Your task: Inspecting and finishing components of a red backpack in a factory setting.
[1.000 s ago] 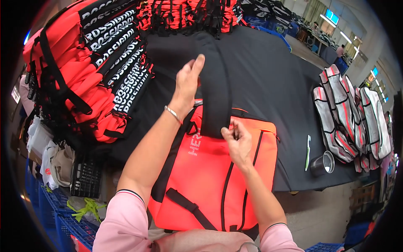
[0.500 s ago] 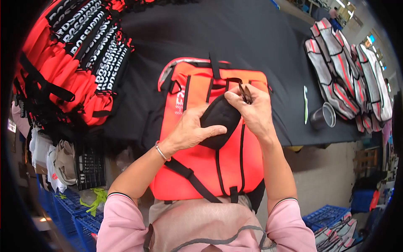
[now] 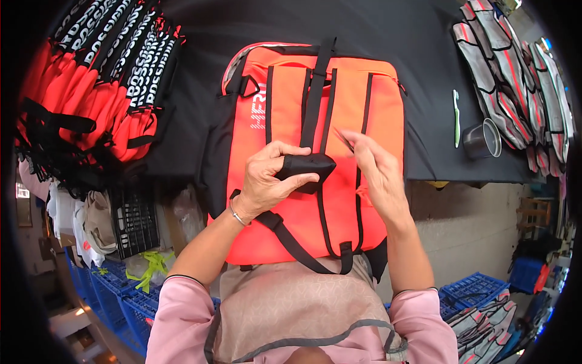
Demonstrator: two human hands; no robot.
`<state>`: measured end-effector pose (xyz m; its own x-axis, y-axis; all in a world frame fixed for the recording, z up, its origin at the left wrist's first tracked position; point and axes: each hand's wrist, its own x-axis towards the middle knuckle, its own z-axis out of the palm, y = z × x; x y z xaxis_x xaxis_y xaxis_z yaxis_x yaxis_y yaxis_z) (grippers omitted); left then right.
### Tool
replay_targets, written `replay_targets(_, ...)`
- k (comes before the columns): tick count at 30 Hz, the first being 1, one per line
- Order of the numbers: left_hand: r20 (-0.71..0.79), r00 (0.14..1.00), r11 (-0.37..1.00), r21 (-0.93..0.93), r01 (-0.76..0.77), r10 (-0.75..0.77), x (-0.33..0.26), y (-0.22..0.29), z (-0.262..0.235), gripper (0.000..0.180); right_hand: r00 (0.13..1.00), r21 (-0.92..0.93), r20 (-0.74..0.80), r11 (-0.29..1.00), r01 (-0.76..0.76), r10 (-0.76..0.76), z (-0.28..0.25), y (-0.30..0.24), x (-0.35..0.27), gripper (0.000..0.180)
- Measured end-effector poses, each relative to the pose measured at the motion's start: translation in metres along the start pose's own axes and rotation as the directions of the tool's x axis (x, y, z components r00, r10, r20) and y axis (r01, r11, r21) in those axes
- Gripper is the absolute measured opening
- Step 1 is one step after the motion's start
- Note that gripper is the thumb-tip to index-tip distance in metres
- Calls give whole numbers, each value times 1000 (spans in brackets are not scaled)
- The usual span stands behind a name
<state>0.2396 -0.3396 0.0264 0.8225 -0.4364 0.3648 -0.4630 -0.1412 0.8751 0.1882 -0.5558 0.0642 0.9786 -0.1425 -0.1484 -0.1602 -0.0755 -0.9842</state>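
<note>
The left hand [image 3: 267,182] has its grip pressed together on a folded black strap end [image 3: 306,170], thumb under, fingers curled over the top; the right hand [image 3: 376,173] hovers just beside it, fingers loosely spread, with something thin between the fingertips that is too blurred to make out. The strap end sits over the middle of an orange backpack [image 3: 303,139] that lies flat, back side up, its lower part hanging over the near edge of the black tabletop [image 3: 424,79] against the person's apron. The backpack looks light, soft and floppy, likely to sag wherever it isn't held, so the webbing straps and the top handle seem the surest places to take it. To the left, a stack of orange bags [image 3: 103,91] crowds the tabletop; to the right, near the edge, stand a metal cup [image 3: 482,141] and a green pen [image 3: 456,118], then a pile of grey vests [image 3: 515,67]. Open room lies mainly beyond the backpack.
</note>
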Motion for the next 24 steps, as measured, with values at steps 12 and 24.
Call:
replay_targets(12,8,1000,999,25,-28,28,-1,3,8,24,970,-209,-15,950,233,-241,7,9,-27,12)
replay_targets(24,6,993,991,70,-116,116,-1,1,10,28,948,-333,-8,895,298,-318,7,10,-26,11)
